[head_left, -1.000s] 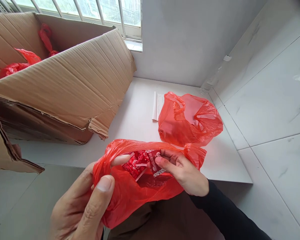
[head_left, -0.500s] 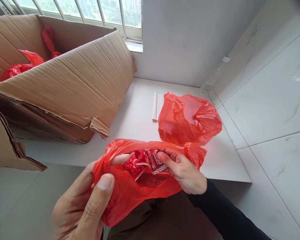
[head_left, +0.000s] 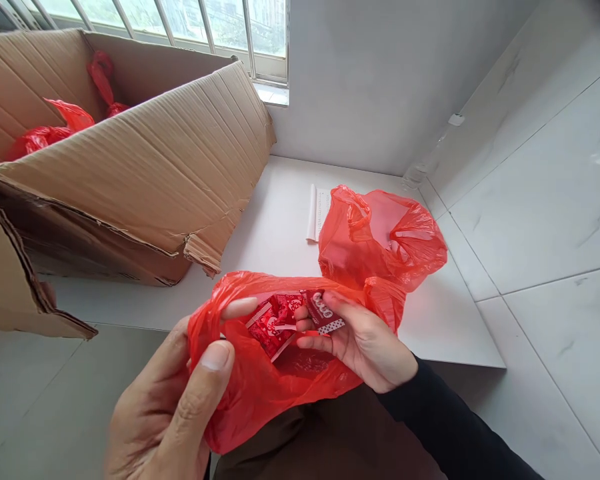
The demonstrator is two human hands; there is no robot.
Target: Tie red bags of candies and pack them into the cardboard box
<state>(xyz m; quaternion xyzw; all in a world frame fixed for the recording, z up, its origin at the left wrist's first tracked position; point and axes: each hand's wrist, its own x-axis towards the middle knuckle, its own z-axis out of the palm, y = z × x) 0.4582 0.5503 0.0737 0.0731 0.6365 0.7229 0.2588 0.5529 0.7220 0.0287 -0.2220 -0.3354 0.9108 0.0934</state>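
My left hand (head_left: 180, 393) is closed on the rim of a red plastic bag (head_left: 250, 393), with the thumb outside and a finger inside its mouth. In my right hand (head_left: 367, 333), a small dark red packet (head_left: 322, 310) with white print and a dotted end is pinched between thumb and fingers, at the bag's opening. Beside it, inside the bag, lie brighter red printed packets (head_left: 274, 327). The lower part of the bag's inside is hidden.
A second red plastic bag (head_left: 380, 260) sits on the white tabletop (head_left: 275, 200), over a white printed sheet (head_left: 322, 207). At the left stands an open cardboard box (head_left: 145, 160) with tied red bags (head_left: 45, 137) inside. A clear bottle (head_left: 425, 163) stands in the back corner.
My right hand has turned, palm more upward, and tilted the dark red packet slightly up and to the right. My left hand keeps its hold on the bag.
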